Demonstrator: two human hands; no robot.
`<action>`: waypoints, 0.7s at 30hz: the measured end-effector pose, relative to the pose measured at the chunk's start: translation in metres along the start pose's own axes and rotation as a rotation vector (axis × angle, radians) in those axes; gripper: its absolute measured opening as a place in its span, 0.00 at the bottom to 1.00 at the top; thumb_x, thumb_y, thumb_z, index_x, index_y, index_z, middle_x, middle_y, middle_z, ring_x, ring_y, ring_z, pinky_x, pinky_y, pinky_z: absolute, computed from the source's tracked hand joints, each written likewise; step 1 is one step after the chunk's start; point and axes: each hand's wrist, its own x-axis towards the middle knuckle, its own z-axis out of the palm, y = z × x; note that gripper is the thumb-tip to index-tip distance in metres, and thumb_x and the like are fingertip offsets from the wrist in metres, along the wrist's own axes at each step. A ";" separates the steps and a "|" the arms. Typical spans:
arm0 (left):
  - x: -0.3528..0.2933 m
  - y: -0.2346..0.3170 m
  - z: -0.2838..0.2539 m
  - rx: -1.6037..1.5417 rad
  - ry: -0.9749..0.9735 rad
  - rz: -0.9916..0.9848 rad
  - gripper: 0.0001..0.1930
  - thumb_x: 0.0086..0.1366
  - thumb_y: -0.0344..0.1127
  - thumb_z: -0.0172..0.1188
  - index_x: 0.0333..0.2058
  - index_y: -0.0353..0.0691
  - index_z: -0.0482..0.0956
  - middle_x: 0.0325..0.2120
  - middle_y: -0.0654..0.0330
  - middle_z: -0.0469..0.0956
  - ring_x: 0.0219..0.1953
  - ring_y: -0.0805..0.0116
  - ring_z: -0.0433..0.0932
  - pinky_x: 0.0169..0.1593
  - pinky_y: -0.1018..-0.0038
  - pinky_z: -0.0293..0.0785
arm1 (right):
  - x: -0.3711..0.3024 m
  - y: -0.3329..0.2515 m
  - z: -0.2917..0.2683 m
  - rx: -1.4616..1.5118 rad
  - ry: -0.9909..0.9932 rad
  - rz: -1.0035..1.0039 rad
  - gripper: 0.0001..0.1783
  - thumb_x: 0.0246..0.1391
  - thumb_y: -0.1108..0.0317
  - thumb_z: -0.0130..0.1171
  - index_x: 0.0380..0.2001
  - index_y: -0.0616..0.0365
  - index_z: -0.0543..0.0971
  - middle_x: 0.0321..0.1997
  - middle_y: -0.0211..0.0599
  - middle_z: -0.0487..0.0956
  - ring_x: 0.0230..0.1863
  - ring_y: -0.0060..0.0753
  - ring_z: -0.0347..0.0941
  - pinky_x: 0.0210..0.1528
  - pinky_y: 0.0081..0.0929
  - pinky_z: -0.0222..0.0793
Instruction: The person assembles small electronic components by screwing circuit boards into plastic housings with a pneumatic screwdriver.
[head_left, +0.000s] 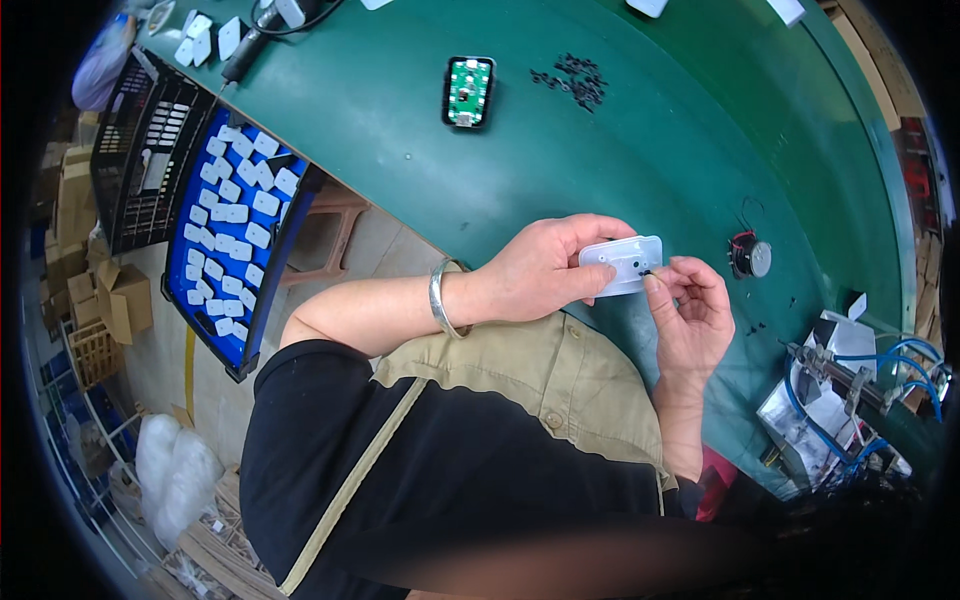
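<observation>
Dark piece (645, 273) at right hand (693, 318), too small for identification; white shell (627, 256) partly behind left hand (535, 266)

And right round the dial, not one word, number, label or sign could be read! Up at twelve o'clock, any marks on the green circuit board (468, 92) were simply too small to make out.
</observation>
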 end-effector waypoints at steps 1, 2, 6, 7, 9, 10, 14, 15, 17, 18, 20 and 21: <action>0.001 -0.002 0.005 0.076 0.011 0.028 0.19 0.59 0.25 0.49 0.50 0.36 0.64 0.38 0.65 0.72 0.34 0.83 0.69 0.34 0.83 0.69 | -0.002 0.002 -0.005 0.000 0.008 0.001 0.15 0.41 0.84 0.59 0.36 0.66 0.72 0.33 0.36 0.74 0.33 0.21 0.71 0.34 0.16 0.68; 0.002 -0.003 0.009 0.079 0.003 0.023 0.19 0.59 0.25 0.49 0.50 0.36 0.64 0.38 0.65 0.72 0.34 0.83 0.69 0.34 0.83 0.69 | -0.004 0.003 -0.009 0.001 0.025 0.009 0.15 0.41 0.84 0.59 0.36 0.66 0.72 0.33 0.36 0.74 0.32 0.20 0.71 0.33 0.16 0.67; 0.009 -0.010 0.024 0.134 -0.026 0.032 0.18 0.59 0.25 0.49 0.50 0.36 0.65 0.38 0.66 0.71 0.34 0.84 0.69 0.35 0.84 0.68 | -0.012 0.006 -0.021 -0.045 0.073 -0.012 0.15 0.40 0.82 0.60 0.36 0.64 0.73 0.30 0.33 0.75 0.29 0.18 0.70 0.30 0.15 0.67; 0.010 -0.011 0.026 0.135 -0.028 0.041 0.18 0.59 0.25 0.50 0.49 0.36 0.65 0.38 0.66 0.71 0.35 0.84 0.68 0.35 0.85 0.68 | -0.014 0.006 -0.023 -0.042 0.081 -0.010 0.15 0.40 0.82 0.60 0.36 0.64 0.73 0.30 0.33 0.75 0.29 0.18 0.70 0.30 0.15 0.67; 0.011 -0.010 0.030 0.142 -0.039 0.012 0.18 0.59 0.25 0.50 0.49 0.36 0.66 0.38 0.66 0.71 0.35 0.84 0.68 0.35 0.85 0.68 | -0.016 0.005 -0.026 -0.164 0.116 0.006 0.15 0.40 0.81 0.61 0.35 0.63 0.73 0.28 0.32 0.76 0.27 0.17 0.69 0.27 0.13 0.65; 0.012 -0.009 0.032 0.145 -0.044 -0.012 0.18 0.59 0.26 0.50 0.49 0.36 0.66 0.38 0.66 0.71 0.35 0.84 0.68 0.36 0.85 0.68 | -0.017 0.006 -0.026 -0.163 0.122 0.008 0.15 0.40 0.81 0.61 0.35 0.63 0.73 0.28 0.32 0.76 0.27 0.17 0.69 0.27 0.13 0.65; 0.012 -0.012 0.035 0.121 -0.045 0.046 0.17 0.59 0.26 0.50 0.49 0.36 0.67 0.38 0.66 0.72 0.35 0.84 0.69 0.36 0.85 0.68 | -0.019 0.006 -0.027 -0.358 0.135 -0.094 0.14 0.38 0.79 0.62 0.33 0.61 0.75 0.25 0.30 0.76 0.24 0.17 0.68 0.22 0.14 0.61; 0.011 -0.010 0.036 0.129 -0.034 0.010 0.17 0.59 0.26 0.51 0.49 0.36 0.67 0.37 0.66 0.72 0.34 0.84 0.69 0.35 0.85 0.68 | -0.019 0.005 -0.026 -0.443 0.131 -0.135 0.14 0.37 0.79 0.63 0.32 0.60 0.75 0.24 0.30 0.77 0.23 0.18 0.68 0.21 0.14 0.60; 0.010 -0.011 0.036 0.134 -0.021 -0.025 0.17 0.60 0.26 0.51 0.49 0.36 0.67 0.37 0.66 0.72 0.34 0.84 0.69 0.35 0.85 0.68 | -0.019 0.003 -0.024 -0.457 0.140 -0.147 0.14 0.37 0.79 0.63 0.31 0.60 0.75 0.23 0.29 0.77 0.22 0.18 0.67 0.21 0.15 0.59; 0.009 -0.013 0.037 0.143 0.002 -0.002 0.17 0.59 0.26 0.51 0.49 0.36 0.67 0.37 0.66 0.73 0.34 0.84 0.69 0.35 0.85 0.68 | -0.019 0.002 -0.022 -0.471 0.150 -0.162 0.14 0.36 0.79 0.62 0.31 0.59 0.76 0.23 0.28 0.77 0.21 0.19 0.66 0.20 0.15 0.59; 0.008 -0.014 0.036 0.148 0.025 0.021 0.17 0.59 0.26 0.51 0.48 0.36 0.67 0.37 0.66 0.73 0.33 0.84 0.68 0.34 0.85 0.68 | -0.019 0.002 -0.020 -0.471 0.156 -0.151 0.13 0.36 0.80 0.62 0.31 0.59 0.75 0.23 0.28 0.76 0.21 0.19 0.66 0.21 0.15 0.59; 0.008 -0.012 0.036 0.154 0.027 0.007 0.17 0.59 0.26 0.51 0.48 0.36 0.68 0.37 0.66 0.73 0.33 0.84 0.69 0.35 0.85 0.68 | -0.019 0.002 -0.019 -0.471 0.164 -0.141 0.13 0.36 0.80 0.62 0.30 0.59 0.75 0.23 0.28 0.76 0.20 0.19 0.65 0.21 0.16 0.59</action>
